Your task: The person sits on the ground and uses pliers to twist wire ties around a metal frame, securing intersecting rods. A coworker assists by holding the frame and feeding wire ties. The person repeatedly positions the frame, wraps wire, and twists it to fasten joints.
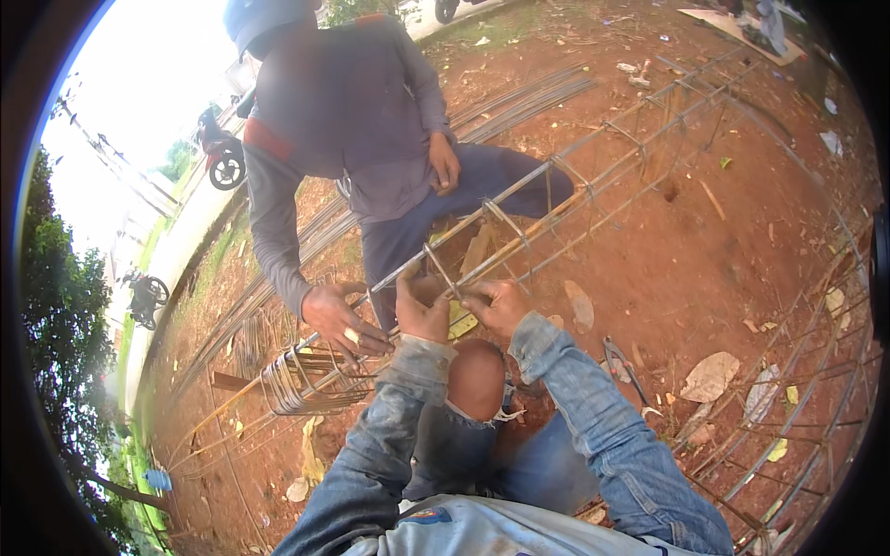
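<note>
A long cage of steel rebar (514,190) with square stirrups (443,267) runs slantwise from lower left to upper right. My left hand (423,310) is closed around a bar of it, beside one stirrup. At that stirrup's lower corner my right hand (498,306) has its fingers pinched together on the steel; any tie wire there is too small to make out. Across the cage a co-worker in a grey top crouches, one hand (341,320) on the bars left of mine. Bunched stirrups (289,382) hang on the cage's left end.
Pincers (621,361) lie on the red soil right of my knee. Another rebar cage (797,454) stands at the lower right. Loose rods (528,104) lie behind the co-worker. Dry leaves (712,375) are scattered about. Motorbikes (222,153) are parked beyond.
</note>
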`<control>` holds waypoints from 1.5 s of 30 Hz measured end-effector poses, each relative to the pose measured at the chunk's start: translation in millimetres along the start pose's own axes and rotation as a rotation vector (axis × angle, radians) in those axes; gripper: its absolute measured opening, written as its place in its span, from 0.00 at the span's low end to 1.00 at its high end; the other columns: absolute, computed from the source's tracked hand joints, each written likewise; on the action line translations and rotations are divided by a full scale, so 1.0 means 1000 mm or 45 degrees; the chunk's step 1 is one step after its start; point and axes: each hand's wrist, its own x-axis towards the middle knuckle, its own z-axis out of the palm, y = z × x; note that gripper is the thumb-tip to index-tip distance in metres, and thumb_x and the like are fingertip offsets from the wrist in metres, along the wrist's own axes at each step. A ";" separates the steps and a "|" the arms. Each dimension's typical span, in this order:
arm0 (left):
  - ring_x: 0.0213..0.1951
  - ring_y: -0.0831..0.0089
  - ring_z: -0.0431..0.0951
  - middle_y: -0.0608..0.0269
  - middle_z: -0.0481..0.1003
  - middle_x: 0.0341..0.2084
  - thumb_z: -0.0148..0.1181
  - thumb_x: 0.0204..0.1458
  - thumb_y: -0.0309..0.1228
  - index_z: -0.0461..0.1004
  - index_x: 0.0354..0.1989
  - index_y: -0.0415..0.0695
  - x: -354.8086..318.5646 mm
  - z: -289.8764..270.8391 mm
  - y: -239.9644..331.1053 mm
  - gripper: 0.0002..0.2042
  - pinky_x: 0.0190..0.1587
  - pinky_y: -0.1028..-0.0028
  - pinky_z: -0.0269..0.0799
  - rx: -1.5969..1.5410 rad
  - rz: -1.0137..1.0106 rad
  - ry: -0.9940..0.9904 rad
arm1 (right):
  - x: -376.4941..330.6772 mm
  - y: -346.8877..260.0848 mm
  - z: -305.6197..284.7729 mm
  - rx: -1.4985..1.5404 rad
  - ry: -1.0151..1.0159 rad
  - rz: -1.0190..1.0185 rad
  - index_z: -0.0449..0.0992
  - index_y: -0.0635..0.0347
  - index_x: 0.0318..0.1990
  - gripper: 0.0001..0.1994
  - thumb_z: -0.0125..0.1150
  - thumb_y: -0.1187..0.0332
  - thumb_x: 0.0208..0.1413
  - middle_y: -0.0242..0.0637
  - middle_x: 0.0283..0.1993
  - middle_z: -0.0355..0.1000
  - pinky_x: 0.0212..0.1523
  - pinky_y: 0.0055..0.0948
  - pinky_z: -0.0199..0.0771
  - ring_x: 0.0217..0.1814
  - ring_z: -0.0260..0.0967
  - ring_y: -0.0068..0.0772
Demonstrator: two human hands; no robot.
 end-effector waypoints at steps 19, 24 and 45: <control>0.38 0.59 0.76 0.55 0.76 0.34 0.59 0.41 0.21 0.77 0.35 0.42 -0.014 -0.004 0.009 0.10 0.41 0.68 0.72 0.426 0.437 -0.022 | -0.021 -0.026 0.003 -0.278 0.225 0.193 0.77 0.61 0.37 0.10 0.57 0.68 0.47 0.45 0.34 0.74 0.37 0.37 0.71 0.36 0.72 0.45; 0.35 0.65 0.75 0.63 0.75 0.30 0.58 0.37 0.20 0.77 0.34 0.46 -0.012 -0.005 0.007 0.13 0.37 0.69 0.69 0.518 0.477 -0.056 | -0.028 -0.060 0.010 -0.864 0.147 0.097 0.76 0.61 0.28 0.07 0.54 0.69 0.44 0.42 0.29 0.72 0.34 0.37 0.70 0.32 0.72 0.43; 0.29 0.65 0.73 0.65 0.74 0.26 0.62 0.36 0.29 0.77 0.28 0.46 -0.004 -0.007 0.022 0.08 0.32 0.70 0.62 0.577 0.454 -0.133 | 0.092 -0.065 -0.046 -0.843 -0.764 -0.117 0.78 0.62 0.25 0.09 0.64 0.65 0.40 0.43 0.23 0.73 0.31 0.36 0.71 0.28 0.72 0.44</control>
